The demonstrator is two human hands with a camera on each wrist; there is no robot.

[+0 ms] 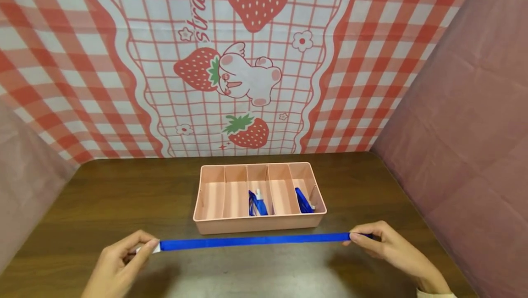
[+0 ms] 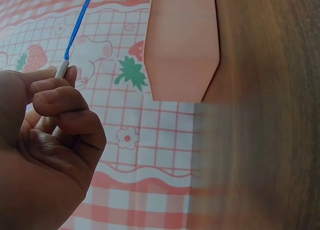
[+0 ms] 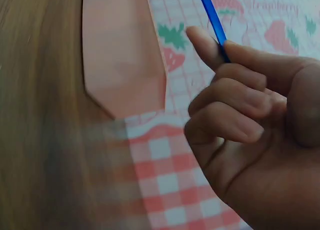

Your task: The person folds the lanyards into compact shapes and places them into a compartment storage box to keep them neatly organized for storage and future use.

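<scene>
A blue lanyard (image 1: 255, 241) is stretched straight and nearly level in front of the pink box. Its white clip end (image 2: 61, 69) is pinched between thumb and fingertips of my left hand (image 1: 123, 261). At the opposite end, thumb and index finger of my right hand (image 1: 385, 245) pinch the blue band, a short dark-blue bit of which shows past the grip. In the right wrist view the other fingers of that hand (image 3: 230, 109) are curled in. Behind the band, the pink divided box (image 1: 260, 225) holds a blue lanyard with a white clip (image 1: 259, 204) in its middle compartment.
Another folded blue lanyard (image 1: 304, 201) lies in the box's rightmost compartment. The box stands on a dark wooden table (image 1: 144, 197). A red-and-white checked strawberry cloth (image 1: 354, 59) hangs behind the table, with plain pinkish cloth (image 1: 466, 119) at the right side.
</scene>
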